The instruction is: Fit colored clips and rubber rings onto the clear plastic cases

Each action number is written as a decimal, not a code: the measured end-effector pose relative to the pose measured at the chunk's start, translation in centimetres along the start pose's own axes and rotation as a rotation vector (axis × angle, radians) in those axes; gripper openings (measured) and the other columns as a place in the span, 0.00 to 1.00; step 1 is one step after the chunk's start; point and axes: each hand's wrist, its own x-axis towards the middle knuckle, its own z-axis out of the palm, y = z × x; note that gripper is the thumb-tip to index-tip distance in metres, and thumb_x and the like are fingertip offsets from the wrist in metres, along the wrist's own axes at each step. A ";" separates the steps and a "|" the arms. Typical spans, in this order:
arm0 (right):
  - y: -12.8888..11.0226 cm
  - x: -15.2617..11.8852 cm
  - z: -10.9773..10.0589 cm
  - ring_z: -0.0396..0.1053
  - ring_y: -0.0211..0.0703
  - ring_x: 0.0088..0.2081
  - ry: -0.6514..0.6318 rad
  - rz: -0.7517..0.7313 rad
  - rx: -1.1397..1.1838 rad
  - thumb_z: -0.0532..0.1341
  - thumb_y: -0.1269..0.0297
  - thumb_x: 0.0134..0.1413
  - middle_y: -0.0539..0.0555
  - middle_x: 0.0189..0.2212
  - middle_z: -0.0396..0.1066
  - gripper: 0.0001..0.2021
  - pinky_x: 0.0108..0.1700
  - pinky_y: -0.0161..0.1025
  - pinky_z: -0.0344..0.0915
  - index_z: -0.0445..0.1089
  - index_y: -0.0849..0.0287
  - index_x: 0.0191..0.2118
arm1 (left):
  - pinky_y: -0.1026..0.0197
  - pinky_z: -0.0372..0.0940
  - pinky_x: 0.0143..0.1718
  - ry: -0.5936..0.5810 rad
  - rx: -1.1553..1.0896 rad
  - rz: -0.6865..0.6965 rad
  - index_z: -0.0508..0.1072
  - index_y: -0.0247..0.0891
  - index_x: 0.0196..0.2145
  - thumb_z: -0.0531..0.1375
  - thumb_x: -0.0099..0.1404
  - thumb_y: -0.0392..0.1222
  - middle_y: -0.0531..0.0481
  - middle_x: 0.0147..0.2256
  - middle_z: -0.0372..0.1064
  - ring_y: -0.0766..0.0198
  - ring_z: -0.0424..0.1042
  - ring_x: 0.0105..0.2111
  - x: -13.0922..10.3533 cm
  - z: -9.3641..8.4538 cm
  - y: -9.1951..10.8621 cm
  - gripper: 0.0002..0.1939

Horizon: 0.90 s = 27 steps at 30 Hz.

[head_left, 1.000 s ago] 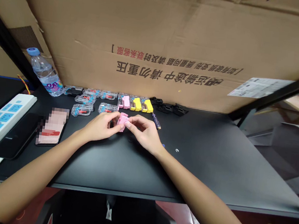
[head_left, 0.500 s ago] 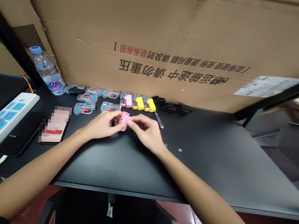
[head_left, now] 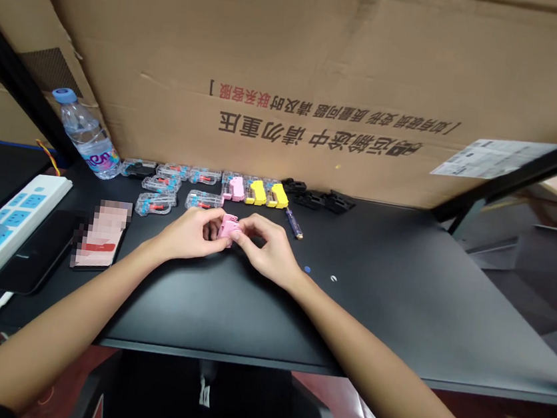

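Note:
A small pink plastic toy-gun part point(head_left: 228, 227) is held above the black table, between both hands. My left hand point(head_left: 193, 233) grips its left side with thumb and fingers. On its right side, the thumb and fingertips of my right hand point(head_left: 268, 245) pinch it, hiding part of it. Just behind the hands is a row of small toy guns: a clear one with a pink cover point(head_left: 233, 189) and two with yellow covers, one of them a yellow toy gun point(head_left: 256, 193). Several clear toy guns point(head_left: 157, 204) with blue and red insides lie to the left.
Black plastic pieces point(head_left: 338, 202) and a dark screwdriver-like stick point(head_left: 294, 225) lie to the right. A water bottle point(head_left: 88, 137), a phone point(head_left: 102, 236), a black device point(head_left: 37, 252) and a power strip point(head_left: 10, 225) occupy the left. A large cardboard sheet point(head_left: 296, 50) stands behind.
The pink part has tilted and turned slightly between my fingers, and my right hand has shifted a little to the left. Both hands keep their hold. The whole view has shifted slightly.

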 end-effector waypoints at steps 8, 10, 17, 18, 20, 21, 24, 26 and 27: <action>0.3 0.1 0.0 0.73 0.46 0.35 -0.029 0.096 0.063 0.67 0.48 0.66 0.54 0.34 0.77 0.15 0.39 0.43 0.70 0.76 0.56 0.38 | 0.66 0.65 0.28 0.006 0.001 -0.001 0.72 0.39 0.34 0.66 0.67 0.42 0.57 0.26 0.71 0.68 0.71 0.25 0.0 0.2 0.0 0.07; 0.4 0.1 0.0 0.74 0.47 0.36 -0.010 0.082 0.056 0.67 0.49 0.67 0.55 0.35 0.77 0.14 0.39 0.44 0.70 0.77 0.56 0.38 | 0.66 0.67 0.28 0.020 0.005 0.000 0.72 0.39 0.34 0.66 0.67 0.42 0.56 0.26 0.71 0.67 0.71 0.25 0.1 0.2 0.0 0.07; 0.4 0.1 0.5 0.75 0.47 0.35 0.050 0.099 0.083 0.69 0.49 0.65 0.54 0.33 0.78 0.14 0.39 0.44 0.71 0.76 0.55 0.36 | 0.65 0.68 0.27 0.054 -0.016 -0.003 0.72 0.40 0.34 0.65 0.68 0.44 0.56 0.26 0.70 0.67 0.71 0.25 0.0 0.5 -0.3 0.08; 0.4 0.1 0.5 0.75 0.46 0.34 0.050 0.098 0.094 0.69 0.49 0.65 0.54 0.33 0.78 0.15 0.39 0.44 0.71 0.76 0.55 0.36 | 0.66 0.68 0.27 0.052 -0.021 -0.003 0.72 0.40 0.35 0.65 0.68 0.44 0.56 0.26 0.70 0.67 0.71 0.25 0.0 0.5 -0.4 0.08; 0.2 0.1 0.4 0.76 0.46 0.34 0.031 0.090 0.114 0.69 0.48 0.65 0.53 0.32 0.79 0.15 0.39 0.44 0.72 0.76 0.55 0.36 | 0.66 0.68 0.27 0.044 -0.014 0.003 0.73 0.39 0.36 0.66 0.68 0.43 0.56 0.26 0.71 0.67 0.71 0.25 0.0 0.5 -0.4 0.07; 0.1 0.1 0.3 0.76 0.46 0.35 0.015 0.083 0.119 0.69 0.47 0.65 0.54 0.33 0.79 0.16 0.40 0.44 0.73 0.76 0.55 0.36 | 0.66 0.68 0.27 0.042 -0.004 0.008 0.74 0.39 0.36 0.66 0.68 0.43 0.55 0.26 0.71 0.67 0.72 0.25 0.0 0.4 -0.4 0.06; -0.1 0.3 -0.3 0.78 0.47 0.39 0.009 0.073 0.109 0.67 0.46 0.67 0.55 0.38 0.81 0.16 0.44 0.44 0.75 0.78 0.55 0.42 | 0.65 0.68 0.27 0.085 0.057 0.028 0.77 0.39 0.40 0.66 0.69 0.45 0.54 0.28 0.75 0.67 0.72 0.24 0.1 0.0 0.0 0.07; 0.0 0.4 -0.7 0.78 0.47 0.40 0.056 0.066 0.062 0.63 0.48 0.71 0.56 0.41 0.81 0.16 0.45 0.45 0.74 0.78 0.55 0.47 | 0.65 0.67 0.27 0.184 0.132 0.039 0.78 0.40 0.44 0.66 0.70 0.46 0.54 0.30 0.76 0.67 0.72 0.24 0.2 -0.5 0.2 0.09; 0.1 0.4 -0.9 0.77 0.47 0.40 0.068 0.049 0.011 0.62 0.49 0.72 0.56 0.41 0.81 0.15 0.45 0.45 0.74 0.78 0.55 0.48 | 0.64 0.66 0.28 0.244 0.173 0.044 0.78 0.40 0.45 0.66 0.69 0.46 0.54 0.31 0.77 0.67 0.72 0.25 0.3 -0.7 0.3 0.09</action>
